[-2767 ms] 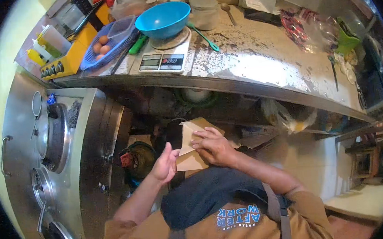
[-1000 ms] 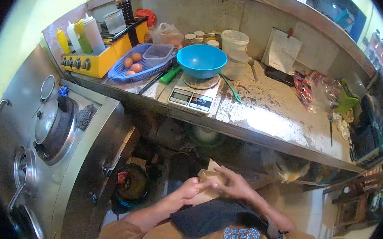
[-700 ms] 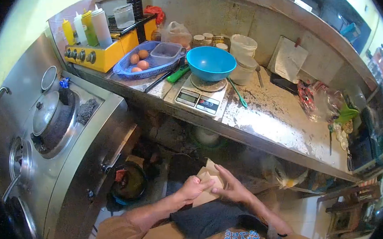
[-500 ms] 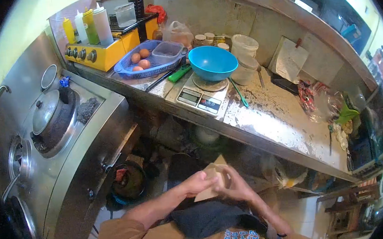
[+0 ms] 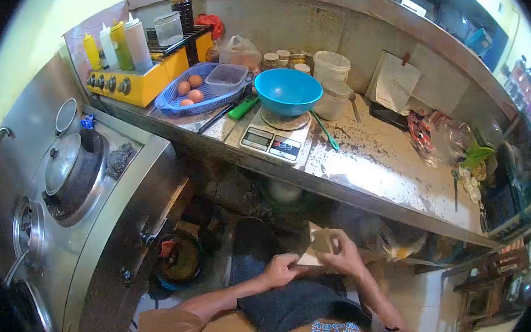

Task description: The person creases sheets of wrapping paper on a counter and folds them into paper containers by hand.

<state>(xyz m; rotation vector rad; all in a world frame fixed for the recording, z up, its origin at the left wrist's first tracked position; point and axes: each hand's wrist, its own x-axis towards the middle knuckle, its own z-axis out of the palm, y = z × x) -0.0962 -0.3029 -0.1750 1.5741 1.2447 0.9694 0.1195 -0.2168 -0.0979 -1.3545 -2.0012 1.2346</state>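
Observation:
In front of my body, below the counter's edge, a folded piece of brown paper [image 5: 314, 247] is held between my two hands. My left hand [image 5: 280, 271] is closed at the paper's lower left edge. On the other side, my right hand [image 5: 346, 256] grips the folded part, thumb and fingers pressed around it. A pale inner face and a pointed upper corner show. On the counter beyond stand a blue bowl [image 5: 289, 92] and the digital kitchen scale [image 5: 272, 143] that bears it.
Left of the bowl, a purple basket [image 5: 177, 109] holds several eggs, near a yellow stove [image 5: 138, 87] with squeeze bottles. A green-handled tool [image 5: 244, 107] lies beside the scale. A lidded wok [image 5: 64, 163] sits on the steel range at left. Plastic bags [image 5: 447, 139] lie at right.
The paper has been turned and folded over, and its shape is different. My left hand has moved lower, while my right hand has shifted slightly right. The camera view moved a little.

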